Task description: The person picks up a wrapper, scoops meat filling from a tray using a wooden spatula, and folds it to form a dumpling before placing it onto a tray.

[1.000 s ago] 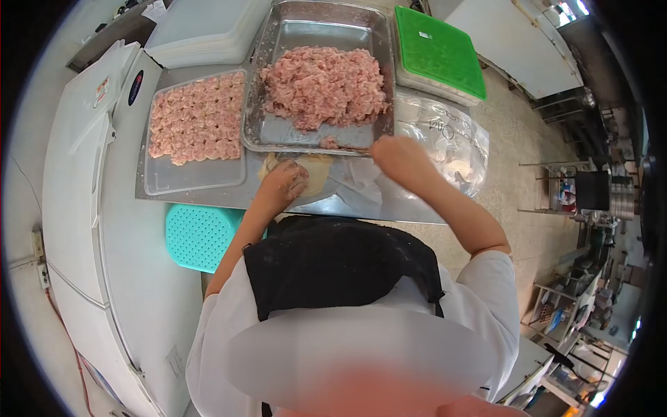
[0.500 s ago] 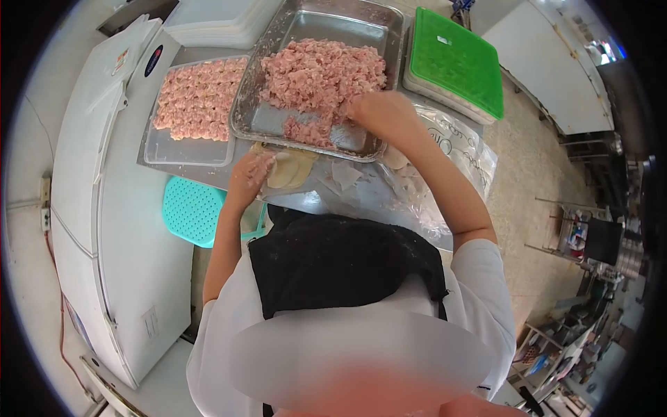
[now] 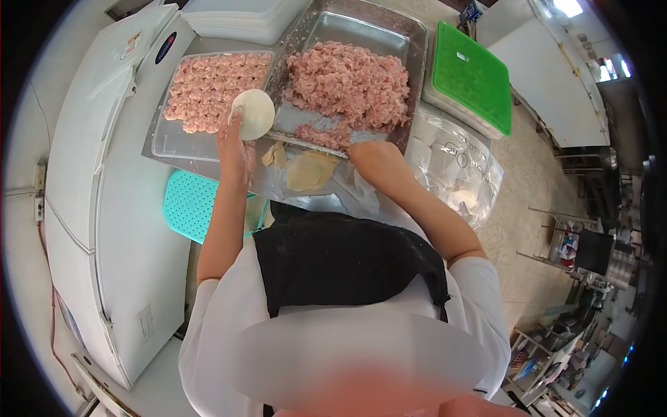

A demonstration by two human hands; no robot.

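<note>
The left hand (image 3: 233,142) holds up a round wrapper (image 3: 253,113) at eleven o'clock, over the tray (image 3: 167,142) edge. The right hand (image 3: 372,158) is curled by the meat pan (image 3: 410,35); its fingers are hidden, so I cannot tell its grip.

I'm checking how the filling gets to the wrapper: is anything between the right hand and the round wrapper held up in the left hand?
Nothing visible blocks it. The right hand sits at the near rim of the meat tray; the wrapper in the left hand is raised above the trays' shared edge, with only low tray rims between them.
</note>
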